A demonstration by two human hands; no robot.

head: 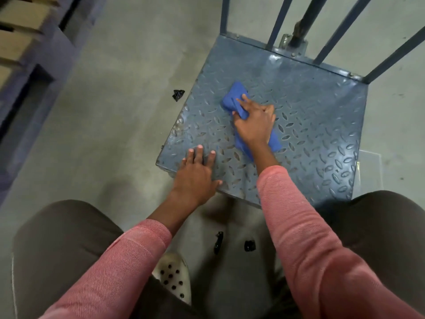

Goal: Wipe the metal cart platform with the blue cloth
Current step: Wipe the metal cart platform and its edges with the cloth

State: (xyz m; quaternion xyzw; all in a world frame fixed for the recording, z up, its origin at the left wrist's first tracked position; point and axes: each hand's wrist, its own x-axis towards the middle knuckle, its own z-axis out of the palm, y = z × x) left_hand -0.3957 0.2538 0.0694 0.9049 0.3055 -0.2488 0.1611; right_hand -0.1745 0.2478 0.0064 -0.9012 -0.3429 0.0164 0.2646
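The metal cart platform (310,116) is a blue-grey tread plate with raised diamond marks, lying low on the floor in front of me. A crumpled blue cloth (232,97) lies near its middle. My right hand (253,125) grips the cloth and presses it onto the plate, index finger stretched forward over it. Part of the cloth trails under my wrist. My left hand (195,176) lies flat with straight fingers on the platform's near left corner.
Blue upright bars (276,21) rise from the platform's far edge. Small black scraps (178,95) lie on the grey concrete floor to the left, and two more (218,242) between my knees. Blue shelving (34,77) stands at far left. My knees and a spotted shoe (172,275) are close below.
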